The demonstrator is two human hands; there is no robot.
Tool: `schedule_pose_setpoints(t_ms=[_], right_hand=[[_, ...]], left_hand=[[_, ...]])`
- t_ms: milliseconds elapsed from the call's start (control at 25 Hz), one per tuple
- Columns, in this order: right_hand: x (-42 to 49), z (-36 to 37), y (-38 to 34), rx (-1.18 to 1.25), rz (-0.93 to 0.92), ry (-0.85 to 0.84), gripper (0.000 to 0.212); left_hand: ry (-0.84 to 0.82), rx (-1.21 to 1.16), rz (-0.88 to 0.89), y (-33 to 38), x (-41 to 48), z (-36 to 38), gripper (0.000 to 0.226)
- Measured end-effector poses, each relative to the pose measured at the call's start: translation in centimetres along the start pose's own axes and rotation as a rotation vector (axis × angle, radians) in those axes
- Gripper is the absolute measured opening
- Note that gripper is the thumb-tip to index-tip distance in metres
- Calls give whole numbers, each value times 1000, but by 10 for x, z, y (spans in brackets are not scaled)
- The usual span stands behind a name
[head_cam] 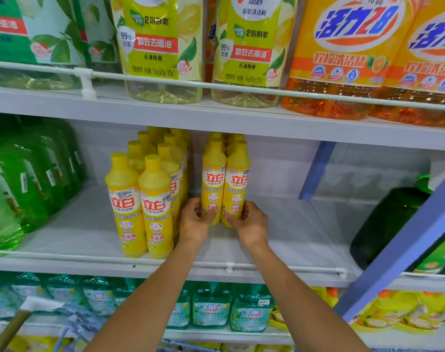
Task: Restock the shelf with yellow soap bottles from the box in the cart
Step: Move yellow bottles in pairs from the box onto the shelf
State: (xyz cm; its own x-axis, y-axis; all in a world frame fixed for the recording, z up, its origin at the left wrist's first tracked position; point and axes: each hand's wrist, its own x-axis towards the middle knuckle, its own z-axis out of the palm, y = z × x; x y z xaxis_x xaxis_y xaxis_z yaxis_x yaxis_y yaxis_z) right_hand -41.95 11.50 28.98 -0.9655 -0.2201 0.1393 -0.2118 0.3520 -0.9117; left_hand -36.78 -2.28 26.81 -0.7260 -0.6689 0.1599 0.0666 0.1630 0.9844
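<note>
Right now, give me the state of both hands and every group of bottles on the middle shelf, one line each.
left hand: grips the base of the left held bottle
right hand: grips the base of the right held bottle
Both held bottles: upright, capped, side by side
yellow bottle rows: upright, capped, standing on the middle shelf
green bottles: upright, left end
dark green jug: upright, right end
</note>
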Motion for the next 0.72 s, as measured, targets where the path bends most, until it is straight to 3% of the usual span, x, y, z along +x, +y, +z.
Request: schedule_pose_setpoints(t_ms=[720], right_hand=[[3, -4, -10, -113, 48, -21, 47]], left_hand=[[-30, 74, -36, 8, 5, 4, 38]])
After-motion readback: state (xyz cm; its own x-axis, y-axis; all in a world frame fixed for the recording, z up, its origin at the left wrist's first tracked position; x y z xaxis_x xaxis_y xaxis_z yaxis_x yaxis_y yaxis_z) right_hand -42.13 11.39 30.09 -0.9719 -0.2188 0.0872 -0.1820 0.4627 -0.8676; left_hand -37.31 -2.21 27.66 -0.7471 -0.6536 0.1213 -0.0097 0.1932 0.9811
